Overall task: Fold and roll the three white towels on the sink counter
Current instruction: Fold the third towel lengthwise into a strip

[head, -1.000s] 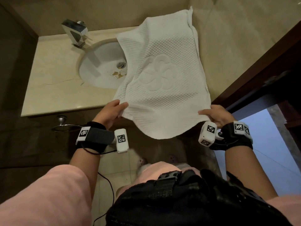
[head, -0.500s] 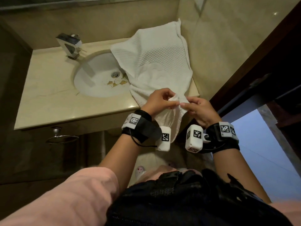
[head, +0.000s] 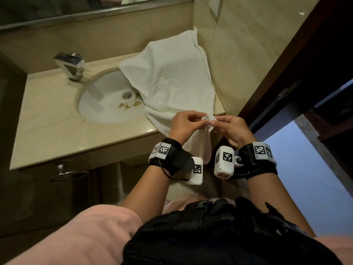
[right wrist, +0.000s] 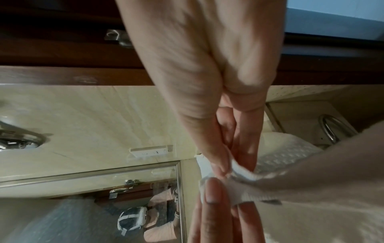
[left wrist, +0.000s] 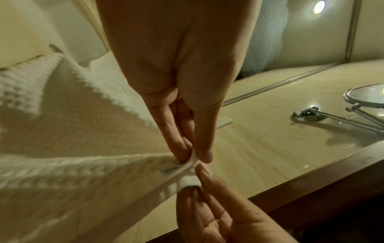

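One white waffle-weave towel (head: 172, 83) lies over the right end of the beige sink counter (head: 47, 121). It covers the basin's right rim and its far end leans up the wall. Its near edge hangs off the counter front. My left hand (head: 203, 121) and right hand (head: 213, 122) meet there, each pinching a near corner, with the two corners held together. In the left wrist view my left hand (left wrist: 193, 157) pinches the towel (left wrist: 72, 148) hem from above. In the right wrist view my right hand (right wrist: 228, 166) pinches the other corner of the towel (right wrist: 311, 197). No other towel is in view.
The white basin (head: 107, 100) has brown flecks by its drain. A chrome faucet (head: 69, 66) stands at the counter's back left. A towel ring (head: 65, 174) hangs on the cabinet front. A dark wooden door frame (head: 286, 73) stands close on the right, and a mirror runs above.
A second ago my hands held the towel's two near corners wide apart. They have come together in the middle, so the towel's near half is doubled lengthwise and hangs bunched.
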